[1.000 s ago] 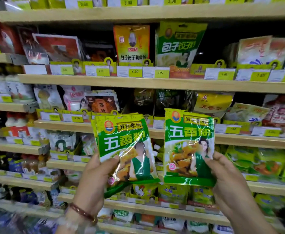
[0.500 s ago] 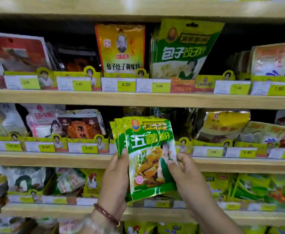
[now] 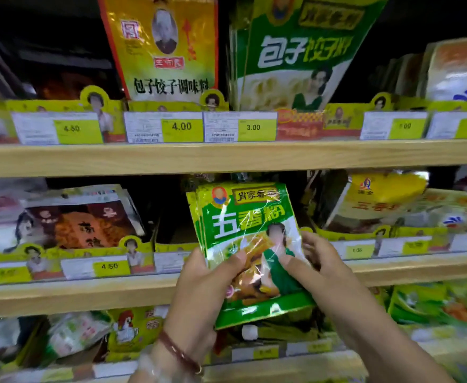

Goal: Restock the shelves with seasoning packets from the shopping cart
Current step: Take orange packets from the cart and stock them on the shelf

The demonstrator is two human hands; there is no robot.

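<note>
Wooden store shelves [image 3: 226,157] fill the frame; at centre, green five-spice packets [image 3: 250,244] are gripped by left hand [image 3: 202,288] and right hand [image 3: 323,272] fingers.

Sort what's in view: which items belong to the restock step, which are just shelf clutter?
In the job:
- green five-spice packets, a small stack
- left hand and right hand, both gripping the stack
- open slot on the middle shelf behind them

Just there:
- yellow dumpling seasoning bag
- big green dumpling bag
- brown packets
- price tags
</note>
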